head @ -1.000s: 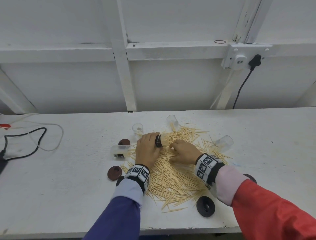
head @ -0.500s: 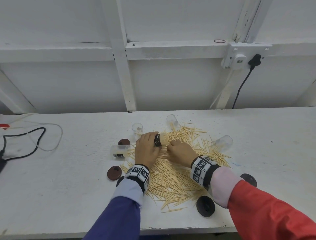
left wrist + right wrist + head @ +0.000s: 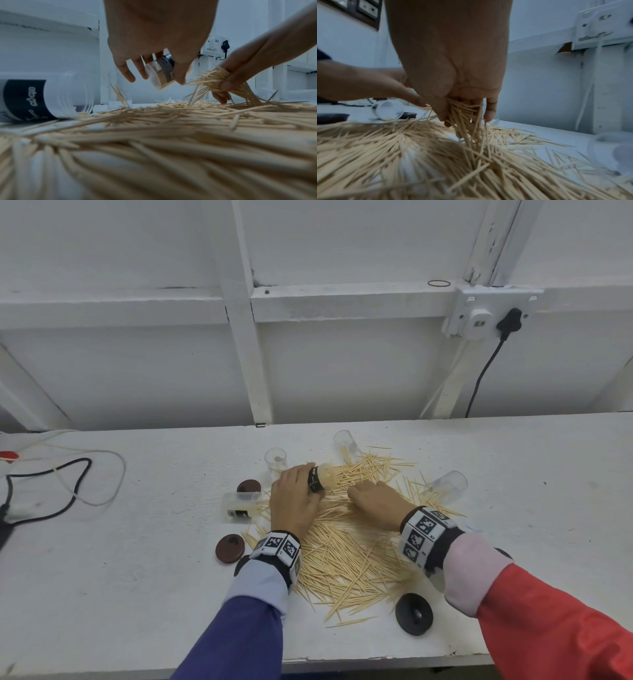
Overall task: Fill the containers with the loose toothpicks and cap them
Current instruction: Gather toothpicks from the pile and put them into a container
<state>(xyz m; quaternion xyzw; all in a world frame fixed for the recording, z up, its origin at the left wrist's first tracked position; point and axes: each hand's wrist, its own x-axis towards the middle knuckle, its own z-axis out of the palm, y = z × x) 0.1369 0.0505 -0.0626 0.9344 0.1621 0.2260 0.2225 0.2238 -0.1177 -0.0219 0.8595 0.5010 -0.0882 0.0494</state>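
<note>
Bench: white table (image 3: pixel 102 594) against a white panelled wall; socket with black plug (image 3: pixel 508 320) upper right.
Pile: loose toothpicks (image 3: pixel 346 559) spread across the table's middle, between both forearms and past them.
Left hand (image 3: pixel 294 501): fingers and thumb curled round a labelled container (image 3: pixel 320 478), held tilted on its side just above the pile, mouth toward the right hand. It is packed with toothpicks; ends show at the mouth.
Left wrist view: same container (image 3: pixel 160 74) seen from its clear base, thumb on one side, fingers on the other.
Right hand (image 3: pixel 376 501): closed on a bunch of toothpicks (image 3: pixel 465 115), thumb against fingers, low over the pile, just beside the held container's mouth. Loose ends hang from the bunch down into the pile.
Other containers: one with a dark label lying on its side (image 3: pixel 239 505) left of the left hand; small clear one upright (image 3: pixel 275 458) behind that hand; a clear one (image 3: pixel 346 441) at the pile's far edge; a clear one tipped over (image 3: pixel 447 484) at the pile's right edge.
Caps: dark round lids on the table, one near the sideways container (image 3: pixel 249 486), one beside the left wrist (image 3: pixel 229 547), one at the near edge of the pile (image 3: pixel 413 614).
Cables: black and white leads (image 3: pixel 68 484) far left, well apart from the work.
</note>
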